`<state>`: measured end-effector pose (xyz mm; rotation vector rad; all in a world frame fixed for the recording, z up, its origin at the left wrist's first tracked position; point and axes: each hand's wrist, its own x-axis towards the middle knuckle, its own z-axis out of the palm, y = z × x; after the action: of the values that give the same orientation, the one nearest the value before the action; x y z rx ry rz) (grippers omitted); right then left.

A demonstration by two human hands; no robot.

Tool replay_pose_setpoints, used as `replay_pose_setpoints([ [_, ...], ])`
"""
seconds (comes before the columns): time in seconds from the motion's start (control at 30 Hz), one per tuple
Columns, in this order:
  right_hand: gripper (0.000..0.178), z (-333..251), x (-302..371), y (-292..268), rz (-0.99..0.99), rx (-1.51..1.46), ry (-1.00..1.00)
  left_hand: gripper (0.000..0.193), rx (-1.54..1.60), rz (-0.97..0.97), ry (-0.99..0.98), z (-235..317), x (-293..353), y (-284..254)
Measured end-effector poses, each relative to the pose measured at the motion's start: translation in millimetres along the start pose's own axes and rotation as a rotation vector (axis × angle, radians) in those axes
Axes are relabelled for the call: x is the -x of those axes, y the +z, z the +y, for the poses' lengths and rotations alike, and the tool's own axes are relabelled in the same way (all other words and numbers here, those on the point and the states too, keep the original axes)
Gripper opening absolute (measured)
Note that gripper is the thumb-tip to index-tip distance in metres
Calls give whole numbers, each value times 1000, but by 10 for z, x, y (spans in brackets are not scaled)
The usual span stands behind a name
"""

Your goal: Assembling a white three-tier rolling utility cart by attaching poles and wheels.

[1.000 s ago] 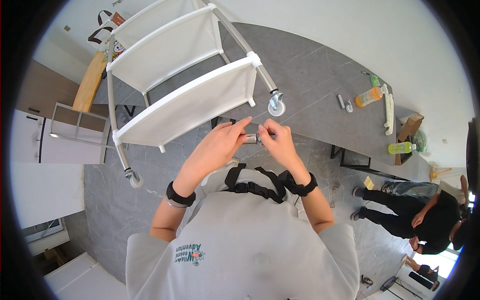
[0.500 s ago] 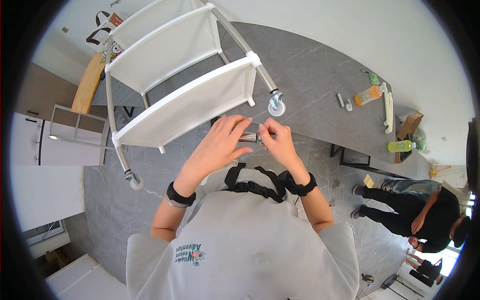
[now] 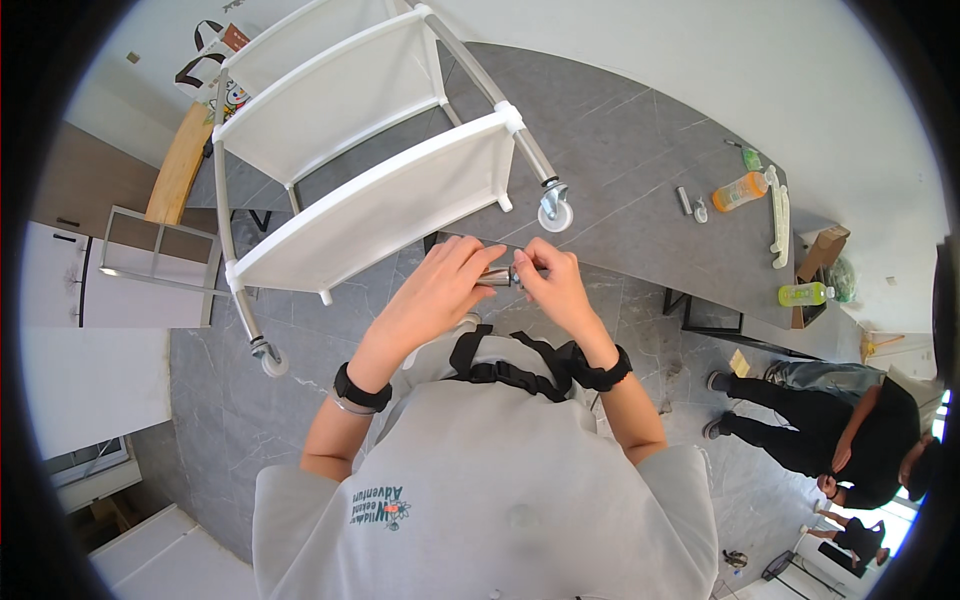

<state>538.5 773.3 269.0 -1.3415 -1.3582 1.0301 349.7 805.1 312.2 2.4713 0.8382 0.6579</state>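
Left hand [image 3: 440,285]: partly closed, fingers over and thumb under a short shiny round metal tube [image 3: 495,277], with hold of its left part. Right hand [image 3: 555,287]: closed to a thumb-and-finger pinch at the tube's right end, on a small metal fitting [image 3: 517,272] mostly hidden by the fingertips; type can't be told. So the tube sits between the two hands, roughly crosswise to the person, both hands touching the workpiece.

Landmark: the white three-shelf cart with silver metal tube legs [image 3: 375,205]. Tube and hands are on the person's side of it, near its lowest shelf, clear of the shelf in view. Cart's right leg carries a white-wheeled metal swivel caster [image 3: 554,207], just beyond the right hand; its left leg carries a matching caster [image 3: 270,357], left of the left forearm.

Right of the cart, on the grey stone-look table [image 3: 610,170]: a loose small metal cylinder [image 3: 684,201], a loose white-wheeled caster [image 3: 701,212] just beside that cylinder, a plastic bottle of orange drink [image 3: 740,191], then a long white plastic bar [image 3: 778,218]. Farther right of the cart: a bottle of yellow-green drink [image 3: 803,295] by an open brown cardboard box [image 3: 822,252]. Left of the cart: a light wooden board [image 3: 180,165].
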Motion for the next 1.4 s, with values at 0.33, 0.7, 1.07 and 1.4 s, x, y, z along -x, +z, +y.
replay_pose_setpoints([
  [0.33,21,74,-2,-1,-21,-14,13,58,-52,-86,-41,-48,-5,37],
  [0.7,19,0,-5,-23,-16,-11,-54,57,-188,-13,5,25,-34,75],
  [1.07,14,-161,29,-57,56,238,-369,49,-99,108,44,23,-6,83],
  [1.4,14,-141,19,-42,43,215,-370,30,-87,87,33,-42,30,42],
])
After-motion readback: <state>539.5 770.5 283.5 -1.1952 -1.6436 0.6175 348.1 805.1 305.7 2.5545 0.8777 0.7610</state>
